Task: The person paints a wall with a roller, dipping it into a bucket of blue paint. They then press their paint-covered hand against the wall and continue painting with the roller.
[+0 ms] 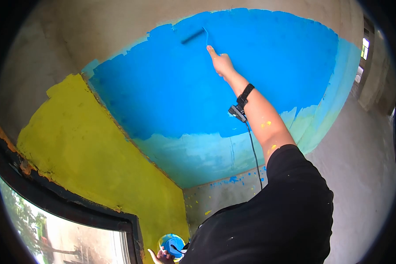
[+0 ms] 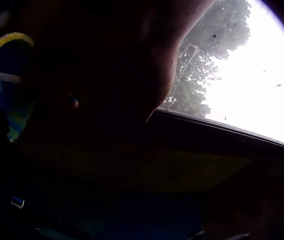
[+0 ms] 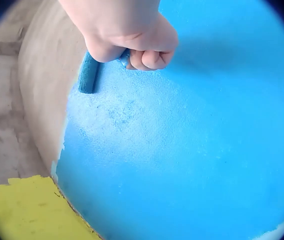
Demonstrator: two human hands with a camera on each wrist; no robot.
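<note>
High on the wall, my right hand [image 1: 223, 65] grips the handle of a paint roller [image 1: 192, 36], its thumb lying along the handle. The roller's sleeve is coated blue and lies against the blue-painted patch [image 1: 233, 92], close to its upper edge. In the right wrist view the curled fingers [image 3: 154, 59] hide most of the handle. Low in the head view, my left hand [image 1: 162, 257] holds a paint bucket [image 1: 172, 244] at its side, thumb sticking out. Blue paint shows inside the bucket. The left wrist view is dark, with the bucket's yellow-smeared rim [image 2: 13, 37] at the left.
A yellow-green wall [image 1: 105, 149] meets the blue one at a corner on the left. Below it is a dark-framed window [image 1: 75, 215]. Paler blue-green paint [image 1: 198, 156] borders the blue, and bare grey wall [image 1: 352, 163] lies to the right. A cable [image 1: 256, 163] hangs from the right wrist camera.
</note>
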